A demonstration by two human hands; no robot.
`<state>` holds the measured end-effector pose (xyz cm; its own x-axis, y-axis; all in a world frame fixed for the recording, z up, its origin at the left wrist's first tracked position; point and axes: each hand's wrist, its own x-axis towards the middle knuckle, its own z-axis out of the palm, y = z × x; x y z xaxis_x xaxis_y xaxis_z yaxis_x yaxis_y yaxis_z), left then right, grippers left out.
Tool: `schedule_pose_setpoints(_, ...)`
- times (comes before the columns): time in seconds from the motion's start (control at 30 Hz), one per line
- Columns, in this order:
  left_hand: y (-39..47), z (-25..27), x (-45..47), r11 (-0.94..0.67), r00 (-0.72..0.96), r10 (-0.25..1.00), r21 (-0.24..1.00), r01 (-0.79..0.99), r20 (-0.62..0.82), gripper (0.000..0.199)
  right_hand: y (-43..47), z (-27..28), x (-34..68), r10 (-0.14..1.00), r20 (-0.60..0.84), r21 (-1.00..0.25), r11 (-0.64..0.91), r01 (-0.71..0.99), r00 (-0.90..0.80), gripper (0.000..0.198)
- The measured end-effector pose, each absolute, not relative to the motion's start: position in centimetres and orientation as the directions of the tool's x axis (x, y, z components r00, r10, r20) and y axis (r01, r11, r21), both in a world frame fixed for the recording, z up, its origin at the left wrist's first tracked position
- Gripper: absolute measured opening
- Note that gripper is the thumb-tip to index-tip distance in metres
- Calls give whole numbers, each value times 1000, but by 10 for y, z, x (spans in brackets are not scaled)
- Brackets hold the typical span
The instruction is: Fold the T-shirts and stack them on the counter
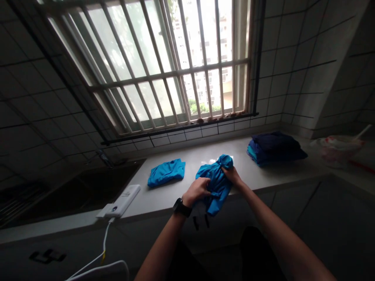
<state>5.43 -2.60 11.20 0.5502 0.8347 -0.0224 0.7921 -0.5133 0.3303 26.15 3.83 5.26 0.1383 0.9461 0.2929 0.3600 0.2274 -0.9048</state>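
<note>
A crumpled bright blue cloth garment (218, 186), its exact kind unclear, is bunched at the counter's front edge, and part of it hangs over. My left hand (197, 190), with a black watch on the wrist, grips its left side with fingers curled into the fabric. On the far right side, my right hand (231, 174) is closed on the same garment; its fingertips are partly hidden by the cloth. A folded blue cloth (166, 172) lies flat on the counter to the left, apart from both hands.
To the right stands a stack of folded dark blue and teal cloths (275, 148). A white device (124, 201) with a cable rests beside the dark sink (79, 191). A plastic bag (336, 150) sits far right on the white counter (187, 197), below a barred window (164, 74).
</note>
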Motion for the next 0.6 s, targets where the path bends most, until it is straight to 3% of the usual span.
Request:
schedule_pose_setpoints(0.07,-34,127,44,-510,582,796,335,793,-167,29,28,65,262,969,248,-907,230,352,8,21)
schedule_pose_setpoints(0.13,-44,146,31,-503,610,735,363,784,-298,30,15,85,267,960,156,-907,232,352,-231,26)
schedule_pose_setpoints(0.23,-59,179,10,-475,665,697,522,708,-269,19,-2,124,278,864,60,-901,262,345,-500,32)
schedule_pose_setpoints(0.3,-67,199,-1,-473,652,751,604,642,-104,19,-12,151,283,872,159,-890,329,314,-463,31)
schedule_pose_setpoints(0.4,-74,218,-10,-486,528,837,638,597,144,21,-26,183,281,897,358,-897,408,173,-260,34)
schedule_pose_setpoints(0.5,-80,226,-12,-458,425,872,713,530,244,22,-40,202,274,914,349,-930,364,42,-207,37)
schedule_pose_setpoints(0.6,-86,230,-14,-416,291,906,772,481,307,20,-46,213,273,897,356,-910,396,118,-263,40)
